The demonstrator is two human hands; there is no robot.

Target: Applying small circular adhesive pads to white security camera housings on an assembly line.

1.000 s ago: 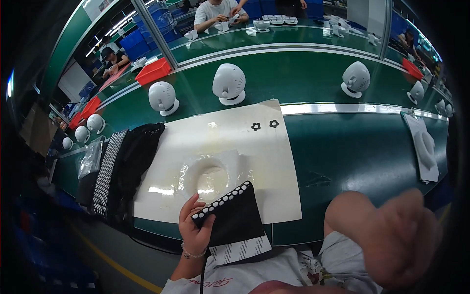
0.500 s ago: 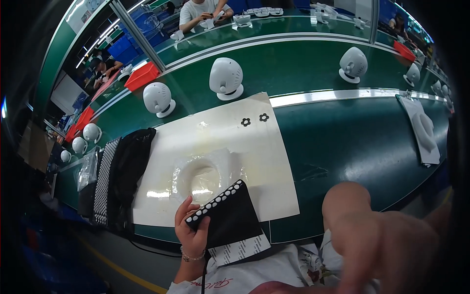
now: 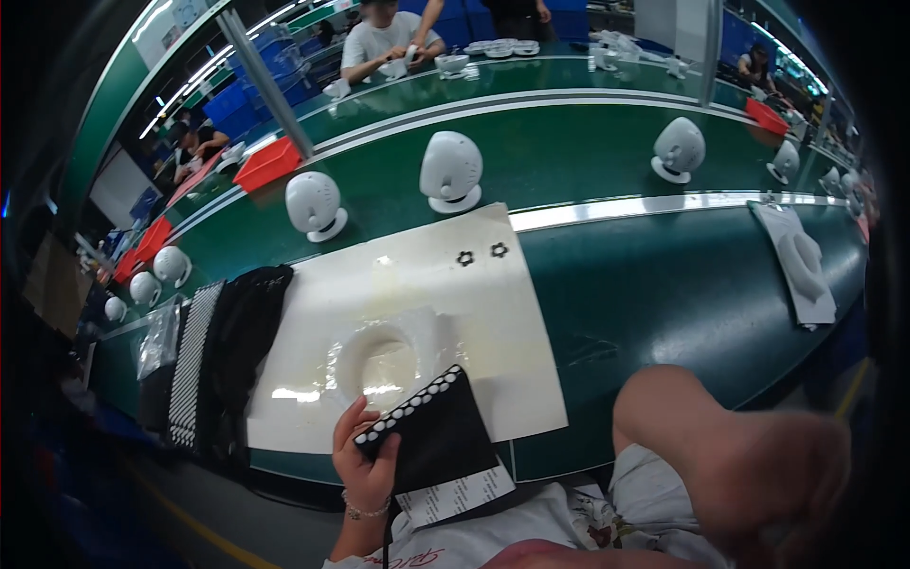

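Note:
My left hand (image 3: 365,467) is closed on the edge of a black sheet (image 3: 438,431), thumb in front and fingers behind. A row of white round dots runs along its upper edge, and a white printed strip shows at its bottom. My right hand (image 3: 782,474) is raised close to the camera at the lower right, smeared by motion, so its fingers cannot be made out. Beyond the sheet lies a white ring-shaped cushion (image 3: 355,356) wrapped in clear film, resting on a cream board (image 3: 303,412). Two black flower-shaped pieces (image 3: 465,258) lie on the board's far right part.
A black pile (image 3: 248,332) with a white-dotted strip (image 3: 194,365) and a clear plastic bag (image 3: 159,343) sits left. White rounded devices (image 3: 451,171) stand along the green belt (image 3: 559,142). Red bins (image 3: 268,163) line its far side. A white moulded piece (image 3: 806,256) lies right, on papers.
My right hand has shifted up and to the right. My left hand keeps its hold on the sheet. The white devices have moved right relative to the board, and the whole view has tilted slightly.

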